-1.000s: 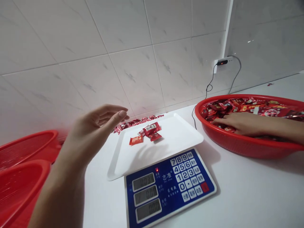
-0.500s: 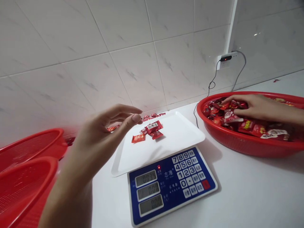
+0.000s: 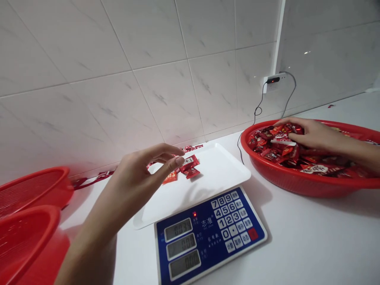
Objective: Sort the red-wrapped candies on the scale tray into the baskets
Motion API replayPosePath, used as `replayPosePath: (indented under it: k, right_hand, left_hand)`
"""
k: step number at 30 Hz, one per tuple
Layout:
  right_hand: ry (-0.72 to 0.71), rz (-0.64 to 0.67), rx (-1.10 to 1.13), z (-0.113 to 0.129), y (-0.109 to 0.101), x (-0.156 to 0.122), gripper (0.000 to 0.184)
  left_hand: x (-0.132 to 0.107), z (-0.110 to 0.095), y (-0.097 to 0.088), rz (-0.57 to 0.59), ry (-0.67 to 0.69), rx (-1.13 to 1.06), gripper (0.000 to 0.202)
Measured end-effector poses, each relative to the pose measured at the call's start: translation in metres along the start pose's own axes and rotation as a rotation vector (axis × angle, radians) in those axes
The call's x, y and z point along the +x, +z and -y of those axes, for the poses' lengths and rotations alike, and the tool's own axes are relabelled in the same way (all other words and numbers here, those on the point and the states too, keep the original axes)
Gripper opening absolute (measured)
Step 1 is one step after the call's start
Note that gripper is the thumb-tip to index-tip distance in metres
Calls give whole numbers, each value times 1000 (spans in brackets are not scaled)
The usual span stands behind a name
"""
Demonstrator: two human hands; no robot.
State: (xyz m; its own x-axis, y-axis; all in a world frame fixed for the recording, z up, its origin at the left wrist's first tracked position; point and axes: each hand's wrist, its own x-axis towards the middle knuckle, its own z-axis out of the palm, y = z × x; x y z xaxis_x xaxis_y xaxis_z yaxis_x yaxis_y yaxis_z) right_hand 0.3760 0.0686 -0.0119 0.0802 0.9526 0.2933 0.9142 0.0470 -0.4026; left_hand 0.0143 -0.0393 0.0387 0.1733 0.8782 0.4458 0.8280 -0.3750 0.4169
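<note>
Red foil-wrapped sweets (image 3: 280,148) fill the plastic basket (image 3: 245,138); right hand (image 3: 316,134) has its fingers (image 3: 292,136) curled into them, hold unclear. Left hand (image 3: 139,174) is half-curled, empty, above the white tray (image 3: 225,174) on the digital scale (image 3: 208,233). Risk: a hasty drop could skid sweets off the tray, skewing the reading.

The bare left hand (image 3: 139,170) and right hand (image 3: 314,136) are slender, with long fingers (image 3: 175,160).

Large white marble-patterned tiles (image 3: 160,95) cover the wall behind a white countertop (image 3: 311,245). Toward the right, a wall socket (image 3: 273,83) trails a thin dark cable (image 3: 254,118) downward.
</note>
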Motion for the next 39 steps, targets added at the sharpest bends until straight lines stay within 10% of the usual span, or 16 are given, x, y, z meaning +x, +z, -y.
replayPosePath:
  k: [12, 21, 32, 39]
  right_hand:
    - [59, -78, 945, 71, -14, -22, 34]
    - [-139, 430, 1471, 177, 63, -32, 38]
    - [-33, 397, 1463, 175, 81, -20, 41]
    - [-45, 311, 1800, 169, 48, -13, 33]
  left_hand:
    - [3, -4, 16, 26, -29, -218, 34]
    - [13, 11, 45, 157, -185, -607, 42]
    - [19, 22, 49, 90, -162, -201, 15]
    - [10, 14, 37, -77, -25, -300, 17]
